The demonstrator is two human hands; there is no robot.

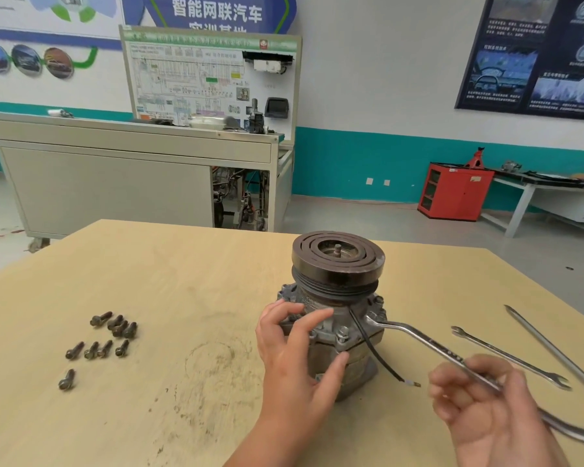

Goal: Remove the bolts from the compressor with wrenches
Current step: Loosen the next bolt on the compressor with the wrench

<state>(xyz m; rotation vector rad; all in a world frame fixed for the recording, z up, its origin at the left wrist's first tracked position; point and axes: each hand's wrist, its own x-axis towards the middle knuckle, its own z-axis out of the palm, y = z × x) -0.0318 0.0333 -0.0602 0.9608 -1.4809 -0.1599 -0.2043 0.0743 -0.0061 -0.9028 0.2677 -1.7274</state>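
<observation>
Far left: loose bolts (98, 342) lie scattered on the counter (182, 281). Mid-counter: compressor (338, 264) stands pulley-up, left hand (290, 345) grip wrapped round its body. The wrench (429, 345) head sits at the right flange, with the right hand (486, 409) grip holding its handle. A spare wrench (509, 357) lies further right.

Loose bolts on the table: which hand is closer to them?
Left. The left hand holds the compressor, which stands to the right of the bolts. The right hand grips the wrench handle farther right, beyond the compressor.
</observation>
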